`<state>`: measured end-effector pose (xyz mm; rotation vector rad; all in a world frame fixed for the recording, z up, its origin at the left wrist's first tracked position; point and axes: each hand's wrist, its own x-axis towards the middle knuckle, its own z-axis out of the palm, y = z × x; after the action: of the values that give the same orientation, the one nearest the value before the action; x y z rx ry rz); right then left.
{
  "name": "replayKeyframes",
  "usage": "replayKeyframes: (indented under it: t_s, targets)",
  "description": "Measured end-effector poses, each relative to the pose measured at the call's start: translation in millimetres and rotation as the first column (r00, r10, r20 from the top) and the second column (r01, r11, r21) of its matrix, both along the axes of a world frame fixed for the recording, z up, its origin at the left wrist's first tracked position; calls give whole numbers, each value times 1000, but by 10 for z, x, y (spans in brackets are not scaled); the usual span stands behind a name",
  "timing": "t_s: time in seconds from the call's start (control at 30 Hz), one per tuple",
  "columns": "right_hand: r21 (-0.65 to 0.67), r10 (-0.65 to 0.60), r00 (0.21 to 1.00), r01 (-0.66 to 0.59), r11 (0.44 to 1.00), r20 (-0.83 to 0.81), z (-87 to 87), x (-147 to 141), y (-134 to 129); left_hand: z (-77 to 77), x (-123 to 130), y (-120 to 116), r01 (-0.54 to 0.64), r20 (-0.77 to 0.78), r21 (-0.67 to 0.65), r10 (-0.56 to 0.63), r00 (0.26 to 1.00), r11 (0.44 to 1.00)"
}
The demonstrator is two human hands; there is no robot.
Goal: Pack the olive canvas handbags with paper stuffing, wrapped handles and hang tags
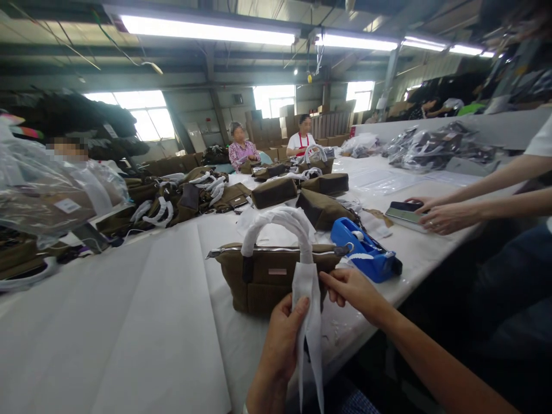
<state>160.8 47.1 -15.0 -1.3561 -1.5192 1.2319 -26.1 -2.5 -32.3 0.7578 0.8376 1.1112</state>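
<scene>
In the head view, the bag (263, 290) stands mid-frame on the surface (241, 351). At lower centre, the left hand (282, 330) has its grip closed on the white strip (307, 282) hanging from the wrapped handle (306, 247). Right of centre, the right hand (356, 290) is by the bag's side, its grip unclear, near the blue dispenser (377, 263).

I could pass low over the worktop (237, 351) left of the brown handbag (269, 290); the blue tape dispenser (366, 253) blocks me behind the handbag's right end, and other bags (273, 192) crowd beyond.
</scene>
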Motion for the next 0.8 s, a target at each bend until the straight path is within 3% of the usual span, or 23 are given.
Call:
replayKeyframes:
  t_s: [0.13, 0.23, 0.37, 0.53, 0.67, 0.8]
  targets:
    - [192, -206, 979, 201, 961, 6, 56, -38, -189, 24, 8, -29, -18, -47, 10, 18, 999, 1000]
    - [236, -150, 988, 141, 962, 21, 113, -166, -255, 47, 42, -45, -29, -96, 43, 33, 995, 999]
    - [168, 29, 998, -19, 986, -60, 113, -300, -264, 80, 83, -51, -79, -174, 68, 90, 981, 995]
    - [53, 25, 966, -12, 999, -257, -48, -244, -526, 105, 88, -48, -99, -220, 90, 117, 969, 991]
    - [-44, 22, 978, -32, 999, -205, -235, -252, -774, 85, 126, -41, -124, -248, 90, 143, 958, 988]
    - [45, -69, 997, 68, 997, 27, -381, -413, -792, 16, 212, -29, -142, -287, 144, 179, 941, 979]
